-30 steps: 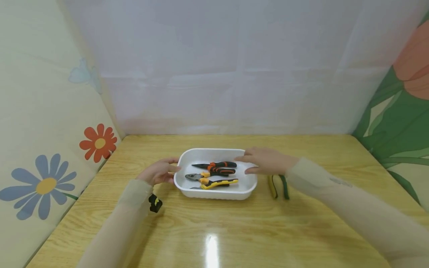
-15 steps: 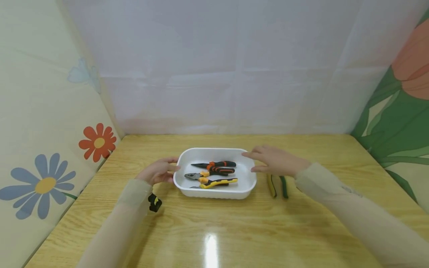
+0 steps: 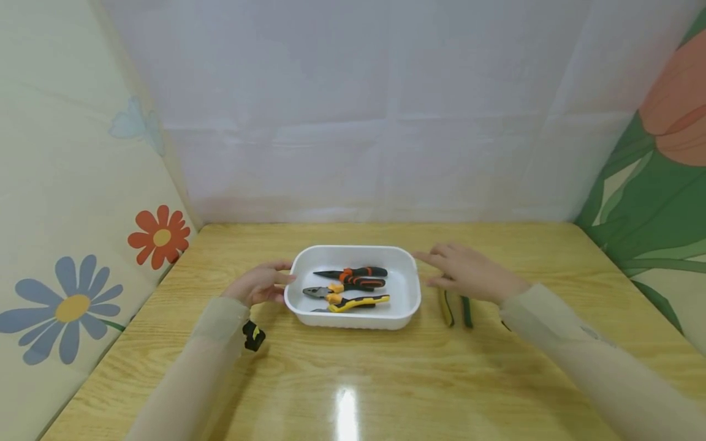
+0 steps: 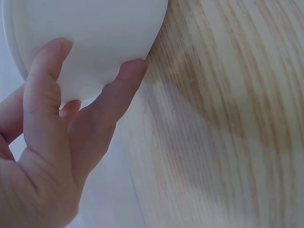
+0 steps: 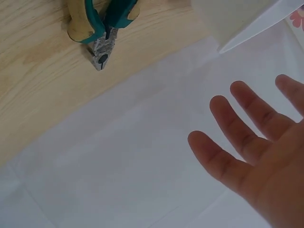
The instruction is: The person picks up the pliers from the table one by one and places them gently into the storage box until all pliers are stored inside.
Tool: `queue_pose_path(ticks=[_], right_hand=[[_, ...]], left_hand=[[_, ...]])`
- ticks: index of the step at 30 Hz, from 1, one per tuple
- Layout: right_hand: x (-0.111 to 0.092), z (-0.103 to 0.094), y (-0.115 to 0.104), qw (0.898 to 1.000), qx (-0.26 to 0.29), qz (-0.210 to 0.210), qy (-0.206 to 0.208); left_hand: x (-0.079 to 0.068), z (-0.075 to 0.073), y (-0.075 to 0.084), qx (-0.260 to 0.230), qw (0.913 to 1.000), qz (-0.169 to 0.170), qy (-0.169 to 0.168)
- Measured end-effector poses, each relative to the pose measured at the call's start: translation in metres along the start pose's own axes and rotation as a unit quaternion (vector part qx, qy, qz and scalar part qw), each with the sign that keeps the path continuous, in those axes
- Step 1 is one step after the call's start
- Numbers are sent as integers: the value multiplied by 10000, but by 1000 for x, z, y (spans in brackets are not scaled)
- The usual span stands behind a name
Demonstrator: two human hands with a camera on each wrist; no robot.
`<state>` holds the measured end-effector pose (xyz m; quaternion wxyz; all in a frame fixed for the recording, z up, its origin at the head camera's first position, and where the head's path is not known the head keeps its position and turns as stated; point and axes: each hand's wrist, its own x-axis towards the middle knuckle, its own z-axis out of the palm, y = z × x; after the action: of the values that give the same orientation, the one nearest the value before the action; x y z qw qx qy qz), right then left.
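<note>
A white rectangular tray [image 3: 410,300] sits on the table. My left hand [image 3: 259,285] is at its left end; in the left wrist view its fingertips [image 4: 132,70] rest against the outer wall, with no grip around the rim. Inside lie needle-nose pliers [image 3: 371,271] with black and orange handles and pliers [image 3: 361,302] with yellow and black handles, their noses leftward. My right hand [image 3: 469,269] is off the tray's right end, fingers spread and holding nothing. Green-and-tan-handled pliers [image 5: 103,50] lie on the table beneath it, their nose end hidden in the head view.
The wooden table [image 3: 309,380] reaches back to a white cloth wall [image 3: 386,122]. Flower-printed panels stand on the left [image 3: 44,184] and right [image 3: 662,214]. A small black piece with a yellow mark [image 3: 254,335] shows beside the left wrist.
My right hand has drawn back from over the tray's right end, moving rightward beyond the rim. The left hand, tray and pliers stay in place.
</note>
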<state>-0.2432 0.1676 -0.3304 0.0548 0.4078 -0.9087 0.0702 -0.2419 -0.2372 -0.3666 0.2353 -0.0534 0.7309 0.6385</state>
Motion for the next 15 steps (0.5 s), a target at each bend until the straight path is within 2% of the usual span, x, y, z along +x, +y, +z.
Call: queue_pose_path(ticks=[15], right_hand=[[-23,6,-2,9970,-267,709,162]], left_hand=[[0,0,-1,-107,9999,2,-95]])
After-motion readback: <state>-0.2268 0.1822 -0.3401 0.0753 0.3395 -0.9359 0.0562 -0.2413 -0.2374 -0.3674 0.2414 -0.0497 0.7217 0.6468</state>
